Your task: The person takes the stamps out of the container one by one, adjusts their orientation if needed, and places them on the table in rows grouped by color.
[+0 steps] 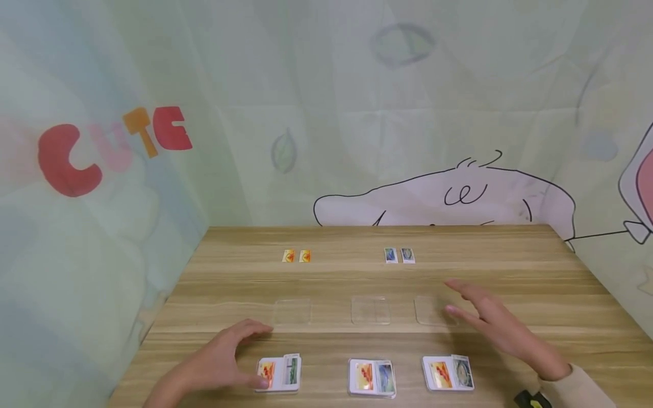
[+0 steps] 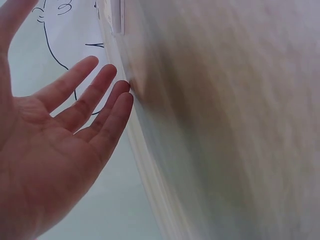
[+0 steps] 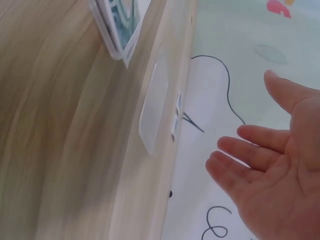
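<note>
White card stacks (image 1: pixel 372 378), orange-pictured — brown-streaked tabletop (image 1: pixel 336 280)

Two hands (image 1: pixel 221 357) (image 1: pixel 502 328), three piles (image 1: pixel 375 383), three clear squares (image 1: pixel 370 310) and four loose cards (image 1: pixel 305 256) on one table (image 1: pixel 336 283).
The loose cards are two orange ones and two blue-grey ones (image 1: pixel 390 255); each pile shows two small pictures (image 1: pixel 364 376) on top, six altogether, three of them orange; the cloth (image 1: pixel 306 85) behind carries four big letters (image 1: pixel 165 129).

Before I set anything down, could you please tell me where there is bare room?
The brown wood-grain table is bare at the back between the two orange-yellow cards and the two blue-grey cards, and behind the middle clear plastic square. The near side is crowded by three white stacks bearing colourful cards.
</note>
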Motion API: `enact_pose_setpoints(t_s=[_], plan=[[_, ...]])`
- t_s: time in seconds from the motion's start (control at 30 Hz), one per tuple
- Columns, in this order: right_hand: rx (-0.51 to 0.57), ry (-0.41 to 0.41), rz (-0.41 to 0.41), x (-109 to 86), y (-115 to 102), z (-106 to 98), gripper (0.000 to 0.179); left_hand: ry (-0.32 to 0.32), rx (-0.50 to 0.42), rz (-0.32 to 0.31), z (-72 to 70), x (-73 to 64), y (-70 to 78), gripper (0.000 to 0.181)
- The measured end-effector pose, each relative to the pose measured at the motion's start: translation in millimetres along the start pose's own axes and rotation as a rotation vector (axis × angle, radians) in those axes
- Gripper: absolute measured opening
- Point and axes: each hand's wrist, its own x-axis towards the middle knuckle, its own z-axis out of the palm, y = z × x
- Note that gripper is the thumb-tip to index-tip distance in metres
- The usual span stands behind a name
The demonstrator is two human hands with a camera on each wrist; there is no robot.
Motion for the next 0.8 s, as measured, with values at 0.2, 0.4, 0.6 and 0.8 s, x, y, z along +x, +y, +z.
enact_pose_setpoints(t_s=[0.2, 0.4, 0.6, 0.8], plan=[[0.027, -0.023, 0.005, 3.7, -7.0, 5.1, 0.053, -0.02, -0.019, 0.021, 0.6, -0.6, -0.7, 0.082], [0.044, -0.038, -0.032, 10.2, -12.9, 12.1, 0.05, -0.024, -0.014, 0.041, 2.3, -2.2, -1.0, 0.08], [0.044, -0.073, -0.033, 15.8, -17.0, 23.4, 0.052, -0.049, -0.01, 0.059, 2.6, -3.6, -2.0, 0.08], [0.067, -0.114, -0.043, 20.9, -21.6, 30.7, 0.052, -0.086, -0.029, 0.061, 1.9, -2.5, -2.4, 0.077]])
